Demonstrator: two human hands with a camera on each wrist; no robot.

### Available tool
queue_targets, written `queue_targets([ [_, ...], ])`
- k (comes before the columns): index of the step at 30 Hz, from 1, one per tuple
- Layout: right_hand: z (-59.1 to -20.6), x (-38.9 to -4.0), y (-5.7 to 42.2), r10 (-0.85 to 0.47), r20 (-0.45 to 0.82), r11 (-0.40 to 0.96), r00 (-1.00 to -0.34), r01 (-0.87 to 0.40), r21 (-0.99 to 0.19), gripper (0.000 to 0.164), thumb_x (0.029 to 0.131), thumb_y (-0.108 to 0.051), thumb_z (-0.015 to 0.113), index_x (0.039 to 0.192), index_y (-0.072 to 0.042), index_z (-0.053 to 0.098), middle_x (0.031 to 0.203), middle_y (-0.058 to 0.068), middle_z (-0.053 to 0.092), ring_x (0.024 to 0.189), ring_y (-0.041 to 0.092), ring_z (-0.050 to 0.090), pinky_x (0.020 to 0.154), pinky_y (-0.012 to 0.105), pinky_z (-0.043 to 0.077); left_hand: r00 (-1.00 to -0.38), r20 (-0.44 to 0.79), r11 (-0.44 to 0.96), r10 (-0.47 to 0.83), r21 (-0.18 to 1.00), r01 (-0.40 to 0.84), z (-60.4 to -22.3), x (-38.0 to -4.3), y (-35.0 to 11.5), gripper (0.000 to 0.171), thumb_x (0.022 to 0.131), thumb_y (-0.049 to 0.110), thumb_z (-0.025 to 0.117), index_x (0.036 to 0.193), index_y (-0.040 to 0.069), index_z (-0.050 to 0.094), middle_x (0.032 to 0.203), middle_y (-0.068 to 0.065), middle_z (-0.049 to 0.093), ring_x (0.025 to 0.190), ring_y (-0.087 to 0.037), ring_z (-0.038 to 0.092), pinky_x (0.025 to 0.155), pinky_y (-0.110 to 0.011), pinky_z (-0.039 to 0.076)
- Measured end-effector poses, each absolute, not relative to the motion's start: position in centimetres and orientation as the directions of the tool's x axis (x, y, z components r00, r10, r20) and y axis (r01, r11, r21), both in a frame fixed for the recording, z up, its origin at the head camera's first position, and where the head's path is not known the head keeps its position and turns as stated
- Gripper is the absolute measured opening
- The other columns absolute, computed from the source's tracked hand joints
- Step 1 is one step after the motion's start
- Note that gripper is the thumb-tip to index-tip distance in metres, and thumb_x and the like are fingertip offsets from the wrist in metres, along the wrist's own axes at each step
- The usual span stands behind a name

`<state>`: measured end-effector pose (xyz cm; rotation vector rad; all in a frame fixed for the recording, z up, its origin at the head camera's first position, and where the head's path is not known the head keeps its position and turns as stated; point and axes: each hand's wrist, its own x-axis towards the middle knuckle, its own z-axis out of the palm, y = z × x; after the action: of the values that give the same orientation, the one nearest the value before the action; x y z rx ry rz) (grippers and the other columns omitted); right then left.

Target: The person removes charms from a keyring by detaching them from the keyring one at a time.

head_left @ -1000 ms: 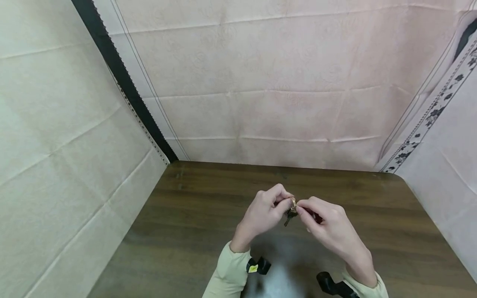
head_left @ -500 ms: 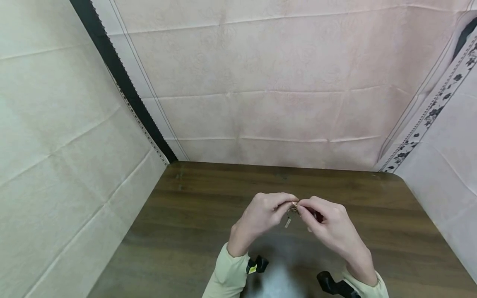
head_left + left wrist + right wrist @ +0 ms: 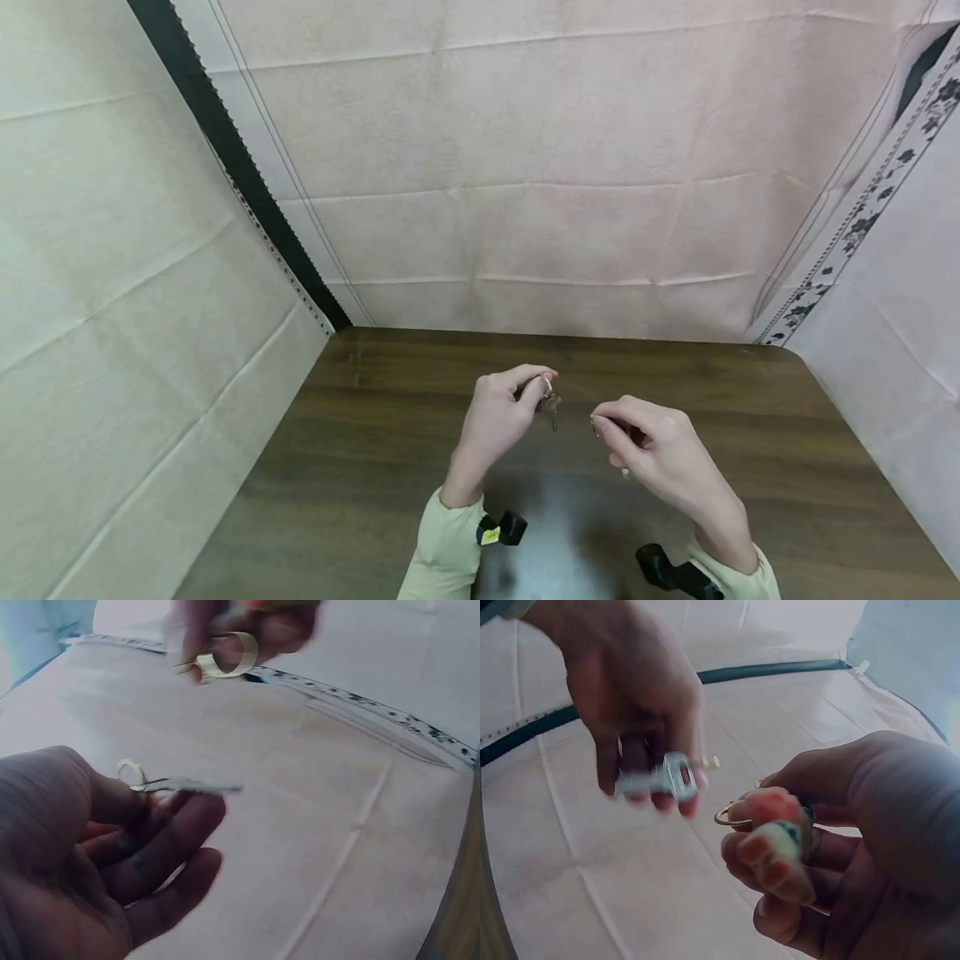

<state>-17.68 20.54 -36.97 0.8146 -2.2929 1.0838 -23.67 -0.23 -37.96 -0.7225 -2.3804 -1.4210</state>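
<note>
Pinched between thumb and forefinger of my left hand point(image 3: 498, 412) is a small gold ring with a silver key point(image 3: 676, 776) hanging from it. In the left wrist view, the key point(image 3: 187, 784) appears nearly edge-on, with its gold ring point(image 3: 124, 763) above the thumb. My right hand point(image 3: 663, 442) grips a small figurine-like charm point(image 3: 780, 836) in red, cream and green, with gold-coloured ring hardware point(image 3: 731, 822) at its end. A gold ring piece point(image 3: 250, 654) hangs below the right hand in the left wrist view. The two hands are apart, above the table.
Below both hands lies a brown wood-grain table point(image 3: 405, 392). Pale cloth point(image 3: 562, 167) hangs behind it and along both sides. Each wrist carries a black camera mount, the left point(image 3: 512, 528) and the right point(image 3: 660, 569).
Both hands were together at the gold rings. My left hand has since moved left with the key, separating it from the charm. My right hand has stayed almost in place.
</note>
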Motion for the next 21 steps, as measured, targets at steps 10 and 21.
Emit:
queue_targets([
  [10, -37.7, -18.2, 21.4, -0.255, 0.549, 0.535, -0.796, -0.589, -0.605, 0.02, 0.092, -0.007, 0.067, 0.092, -0.027, 0.068, 0.074, -0.014, 0.061, 0.055, -0.001, 0.058, 0.052, 0.015, 0.047, -0.894, 0.218, 0.401, 0.391, 0.834, 0.379, -39.0, -24.4, -1.3, 0.019, 0.099, 0.024, 0.057, 0.105, 0.021, 0.074, 0.094, 0.005, 0.073, 0.066, -0.006, 0.065, 0.062, -0.022, 0.054],
  [21, -40.2, -21.0, 22.9, -0.29, 0.279, 0.474, -0.915, -0.391, -0.789, 0.007, 0.097, -0.027, 0.063, 0.094, -0.024, 0.068, 0.071, -0.003, 0.066, 0.055, 0.011, 0.064, 0.049, 0.03, 0.052, -0.865, 0.099, 0.425, 0.491, 0.84, 0.337, -39.8, -26.3, -2.7, 0.019, 0.1, 0.022, 0.054, 0.099, 0.023, 0.073, 0.081, 0.003, 0.069, 0.066, -0.019, 0.064, 0.064, -0.036, 0.056],
])
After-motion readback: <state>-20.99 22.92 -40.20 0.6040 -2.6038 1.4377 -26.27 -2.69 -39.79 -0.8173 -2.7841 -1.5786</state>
